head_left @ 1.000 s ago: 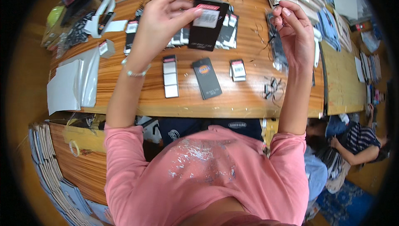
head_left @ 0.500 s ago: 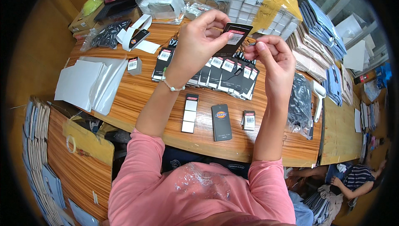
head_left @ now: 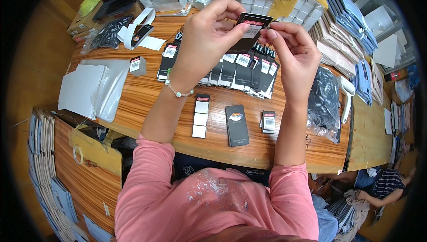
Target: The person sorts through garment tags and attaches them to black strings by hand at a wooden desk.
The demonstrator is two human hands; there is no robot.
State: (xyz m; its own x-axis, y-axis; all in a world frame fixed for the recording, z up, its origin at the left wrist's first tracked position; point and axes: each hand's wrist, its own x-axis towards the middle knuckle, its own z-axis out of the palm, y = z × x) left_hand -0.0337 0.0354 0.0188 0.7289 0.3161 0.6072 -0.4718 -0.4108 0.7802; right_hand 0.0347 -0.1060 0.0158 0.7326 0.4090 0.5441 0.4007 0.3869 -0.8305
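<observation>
My left hand (head_left: pixel 216 30) grips a black hang tag (head_left: pixel 249 30) with a white barcode sticker, held tilted above the table. At the tag's right edge, my right hand (head_left: pixel 289 42) pinches with thumb and forefinger; what lies between them is too small to make out. Beyond and below the hands, several black tags with barcode stickers and dark strings (head_left: pixel 242 73) lie fanned in an overlapping row. Nearer me are a long tag with white panels (head_left: pixel 201 116), a dark grey tag stack (head_left: pixel 237 126) and a small stack of barcode tags (head_left: pixel 268 122).
A clear bag of black string fasteners (head_left: pixel 324 102) and a white handheld tool (head_left: pixel 347 97) lie right. White sheets and clear plastic (head_left: pixel 86 88) sit left, near a small label block (head_left: pixel 138 65). Wrapped boxes (head_left: pixel 284 2) and folded garments (head_left: pixel 344 19) stand behind. Another person (head_left: pixel 387 186) is at far right.
My right hand has come closer to the held tag and now meets its edge. The left hand keeps its grip. The whole view has shifted slightly.
</observation>
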